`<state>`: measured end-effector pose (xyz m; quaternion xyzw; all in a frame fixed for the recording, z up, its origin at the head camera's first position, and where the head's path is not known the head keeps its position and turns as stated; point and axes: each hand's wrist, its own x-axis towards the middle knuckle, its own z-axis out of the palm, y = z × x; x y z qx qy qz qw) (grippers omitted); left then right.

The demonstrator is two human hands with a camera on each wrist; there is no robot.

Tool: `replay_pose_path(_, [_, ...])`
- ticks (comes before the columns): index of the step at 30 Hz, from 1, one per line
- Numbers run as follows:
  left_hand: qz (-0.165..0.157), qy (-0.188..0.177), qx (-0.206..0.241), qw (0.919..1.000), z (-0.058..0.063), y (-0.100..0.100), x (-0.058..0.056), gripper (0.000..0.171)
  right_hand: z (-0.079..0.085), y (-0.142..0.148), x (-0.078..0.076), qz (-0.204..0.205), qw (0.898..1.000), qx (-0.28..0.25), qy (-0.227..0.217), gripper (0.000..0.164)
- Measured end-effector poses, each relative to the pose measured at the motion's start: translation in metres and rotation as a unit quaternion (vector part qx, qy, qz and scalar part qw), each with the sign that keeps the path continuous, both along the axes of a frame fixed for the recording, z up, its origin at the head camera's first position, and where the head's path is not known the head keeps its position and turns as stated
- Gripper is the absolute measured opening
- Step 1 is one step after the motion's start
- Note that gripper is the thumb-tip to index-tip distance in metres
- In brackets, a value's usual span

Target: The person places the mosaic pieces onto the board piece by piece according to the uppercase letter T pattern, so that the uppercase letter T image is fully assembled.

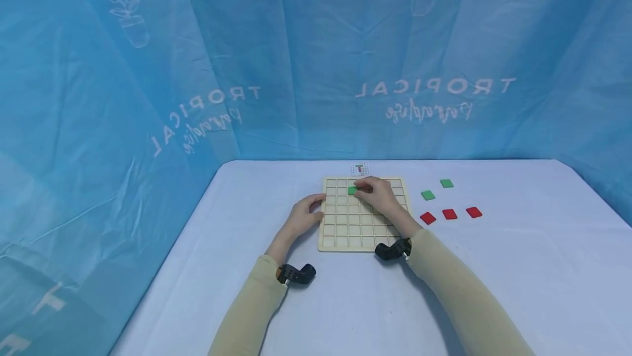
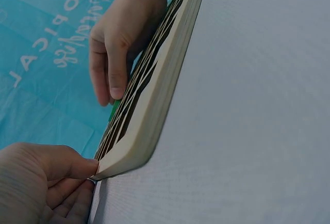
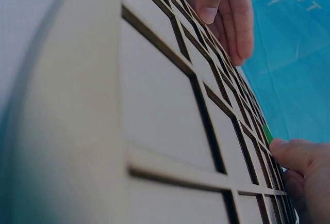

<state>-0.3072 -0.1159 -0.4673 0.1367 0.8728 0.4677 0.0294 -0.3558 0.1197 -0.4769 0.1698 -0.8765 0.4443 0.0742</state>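
A pale wooden grid board (image 1: pixel 340 239) lies on the table. Reaching in from its left side, my left hand (image 1: pixel 303 216) rests thumb and fingertips against the board's edge, fingers mostly straight. In the left wrist view, the thumb (image 2: pixel 77 163) of that hand touches the rim near a corner. My right hand (image 1: pixel 379 196) is over the upper part of the board and pinches a green square tile (image 1: pixel 352 191) by its right side. That tile overlaps a cell near the top left and shows as a thin sliver (image 3: pixel 267 134) in the right wrist view.
Two more green tiles, one nearer (image 1: pixel 428 195) and one farther (image 1: pixel 446 183), lie right of the board. Below them is a row of red tiles (image 1: pixel 449 214). Behind the board lies a small printed pattern card (image 1: pixel 360 169). A blue curtain (image 1: pixel 316 71) hangs behind.
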Motion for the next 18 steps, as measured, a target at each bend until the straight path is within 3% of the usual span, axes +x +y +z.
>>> replay_pose_path(10, [-0.004, 0.007, 0.001, 1.0000, 0.002, 0.001, -0.001, 0.050, 0.004, 0.002, 0.003, 0.002, 1.000, 0.004, 0.015, 0.033])
replay_pose_path(14, [0.000, 0.003, -0.001, 1.0000, 0.000, 0.000, -0.001, 0.050, 0.010, 0.002, 0.003, -0.016, 0.999, -0.041, -0.017, 0.036])
replay_pose_path(18, [0.003, -0.002, -0.001, 1.0000, -0.002, -0.002, 0.000, 0.050, 0.027, 0.010, 0.003, -0.029, 0.993, -0.108, -0.034, 0.039])
